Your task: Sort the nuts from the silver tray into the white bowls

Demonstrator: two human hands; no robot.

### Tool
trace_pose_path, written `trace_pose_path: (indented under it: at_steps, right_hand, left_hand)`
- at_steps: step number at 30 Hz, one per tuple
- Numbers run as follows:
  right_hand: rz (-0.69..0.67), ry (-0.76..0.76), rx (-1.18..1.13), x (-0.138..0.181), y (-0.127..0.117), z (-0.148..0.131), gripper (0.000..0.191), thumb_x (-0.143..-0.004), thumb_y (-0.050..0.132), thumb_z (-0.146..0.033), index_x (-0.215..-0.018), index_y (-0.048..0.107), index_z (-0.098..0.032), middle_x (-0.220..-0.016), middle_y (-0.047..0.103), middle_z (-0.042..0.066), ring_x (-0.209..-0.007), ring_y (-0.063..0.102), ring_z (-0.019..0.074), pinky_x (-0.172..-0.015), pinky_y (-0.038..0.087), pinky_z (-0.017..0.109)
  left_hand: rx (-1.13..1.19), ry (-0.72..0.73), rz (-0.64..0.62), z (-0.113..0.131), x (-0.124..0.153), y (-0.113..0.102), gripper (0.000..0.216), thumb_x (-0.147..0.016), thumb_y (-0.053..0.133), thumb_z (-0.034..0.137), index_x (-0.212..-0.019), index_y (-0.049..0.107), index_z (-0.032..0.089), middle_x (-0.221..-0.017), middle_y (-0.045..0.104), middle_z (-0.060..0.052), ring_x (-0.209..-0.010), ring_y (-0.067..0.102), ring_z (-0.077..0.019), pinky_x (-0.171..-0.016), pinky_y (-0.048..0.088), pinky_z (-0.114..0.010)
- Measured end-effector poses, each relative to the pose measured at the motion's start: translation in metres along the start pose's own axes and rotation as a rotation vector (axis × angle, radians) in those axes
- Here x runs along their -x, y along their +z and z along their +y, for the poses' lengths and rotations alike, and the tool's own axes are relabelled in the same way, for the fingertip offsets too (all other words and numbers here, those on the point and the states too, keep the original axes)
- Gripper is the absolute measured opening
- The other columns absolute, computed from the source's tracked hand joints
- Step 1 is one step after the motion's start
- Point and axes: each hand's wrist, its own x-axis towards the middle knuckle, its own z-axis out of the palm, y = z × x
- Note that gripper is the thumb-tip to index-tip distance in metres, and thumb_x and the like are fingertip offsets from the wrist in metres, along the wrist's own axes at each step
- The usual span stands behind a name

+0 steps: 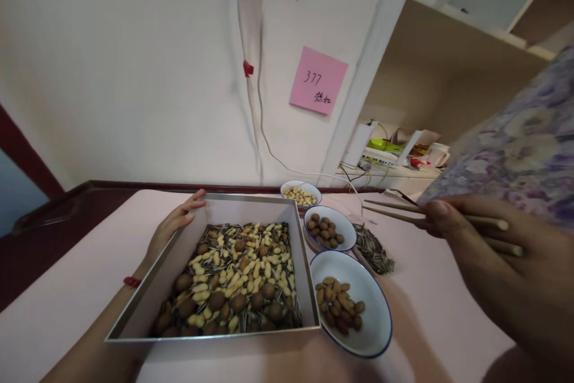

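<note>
My left hand [173, 224], a red band at its wrist, rests with fingers stretched along the left wall of a white box [251, 208]. Inside the box lie mixed peanuts [255, 263], striped sunflower seeds, almonds and round brown nuts [216, 300]. At the right, my right hand [497, 257] grips a pair of wooden chopsticks [394, 211], whose tips point left above the table with nothing between them. Nearest the box stands a blue-rimmed bowl [379, 311] of almonds [343, 305]. Behind it is a bowl [309, 233] of round brown nuts [325, 230].
A third bowl [288, 186] with pale peanuts stands near the wall. Sunflower seeds [373, 248] are heaped right of the bowls. A pink note [318, 80] sticks to the wall, beside hanging white cables [261, 102]. A shelf [399, 159] with clutter and a floral curtain-like cloth [515, 138] stand right.
</note>
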Motion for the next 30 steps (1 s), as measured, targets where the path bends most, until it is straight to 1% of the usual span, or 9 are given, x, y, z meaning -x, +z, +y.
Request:
trace_pose_path:
  at_steps: [5,7,9,11,13,17,22,25,30]
  right_hand:
    - [0.014,-0.017,-0.151,0.003,0.004,-0.026,0.024,-0.091,0.061,-0.049,-0.087,0.072,-0.028,-0.083,0.074,0.000,-0.074,0.070,0.0193,-0.059,0.050,0.029]
    - [0.058,0.030,-0.338,0.009,0.005,-0.040,0.017,-0.093,0.063,-0.042,-0.091,0.073,-0.028,-0.088,0.074,0.000,-0.081,0.071,0.0179,-0.062,0.051,0.026]
    - [0.073,0.073,-0.529,0.015,0.006,-0.053,0.013,-0.095,0.063,-0.034,-0.092,0.074,-0.028,-0.093,0.074,-0.001,-0.087,0.071,0.0171,-0.069,0.055,0.023]
    - [-0.016,0.036,-0.606,0.019,0.009,-0.063,0.014,-0.097,0.061,-0.030,-0.093,0.074,-0.029,-0.098,0.074,-0.002,-0.092,0.071,0.0168,-0.071,0.057,0.020]
    - [-0.161,-0.078,-0.603,0.020,0.016,-0.067,0.015,-0.098,0.058,-0.029,-0.098,0.073,-0.030,-0.101,0.074,-0.002,-0.092,0.072,0.0161,-0.067,0.057,0.018]
    - [-0.422,-0.209,-0.571,0.023,0.038,-0.070,0.017,-0.100,0.054,-0.032,-0.095,0.069,-0.026,-0.087,0.072,-0.002,-0.074,0.069,0.0127,-0.062,0.053,0.019]
    - [-0.638,-0.267,-0.493,0.033,0.061,-0.079,0.027,-0.103,0.046,-0.035,-0.085,0.063,-0.023,-0.079,0.066,-0.001,-0.071,0.063,0.0127,-0.061,0.048,0.022]
    - [-0.682,-0.259,-0.564,0.038,0.066,-0.083,0.029,-0.103,0.045,-0.037,-0.085,0.062,-0.023,-0.075,0.065,0.000,-0.070,0.064,0.0145,-0.062,0.049,0.023]
    - [-0.562,-0.290,-0.656,0.042,0.066,-0.089,0.019,-0.100,0.050,-0.031,-0.093,0.066,-0.025,-0.080,0.068,0.001,-0.073,0.068,0.0155,-0.063,0.052,0.023]
  left_hand:
    - [-0.013,0.020,-0.036,-0.002,-0.003,-0.003,0.027,-0.073,0.072,0.037,-0.096,0.077,0.026,-0.151,0.053,0.000,-0.150,0.028,-0.0357,-0.124,0.016,-0.044]
    - [0.004,0.010,-0.033,-0.002,-0.002,-0.002,0.025,-0.073,0.071,0.036,-0.095,0.077,0.026,-0.150,0.054,0.003,-0.150,0.026,-0.0356,-0.124,0.015,-0.043]
    - [0.022,0.005,-0.017,-0.001,0.000,0.000,0.027,-0.072,0.072,0.038,-0.095,0.077,0.024,-0.151,0.053,0.002,-0.150,0.026,-0.0368,-0.124,0.015,-0.044]
    - [0.033,0.005,0.004,0.001,0.003,0.003,0.031,-0.069,0.075,0.040,-0.095,0.077,0.023,-0.151,0.052,-0.003,-0.149,0.027,-0.0377,-0.123,0.016,-0.044]
    - [0.056,0.004,0.023,0.004,0.006,0.006,0.031,-0.067,0.076,0.041,-0.093,0.078,0.023,-0.150,0.054,-0.005,-0.149,0.027,-0.0376,-0.123,0.018,-0.045]
    - [0.111,-0.010,0.008,0.006,0.009,0.009,0.029,-0.066,0.076,0.037,-0.090,0.078,0.022,-0.151,0.053,-0.005,-0.148,0.029,-0.0377,-0.122,0.019,-0.044]
    - [0.167,-0.031,0.010,0.003,0.011,0.010,0.027,-0.067,0.075,0.034,-0.091,0.078,0.022,-0.152,0.051,-0.006,-0.148,0.030,-0.0372,-0.120,0.023,-0.043]
    - [0.179,-0.021,0.002,0.002,0.012,0.010,0.026,-0.067,0.074,0.031,-0.090,0.078,0.021,-0.151,0.052,-0.006,-0.149,0.029,-0.0357,-0.120,0.021,-0.042]
    - [0.183,-0.016,0.022,0.005,0.015,0.013,0.022,-0.067,0.072,0.030,-0.086,0.078,0.021,-0.147,0.057,-0.006,-0.147,0.032,-0.0365,-0.118,0.025,-0.043]
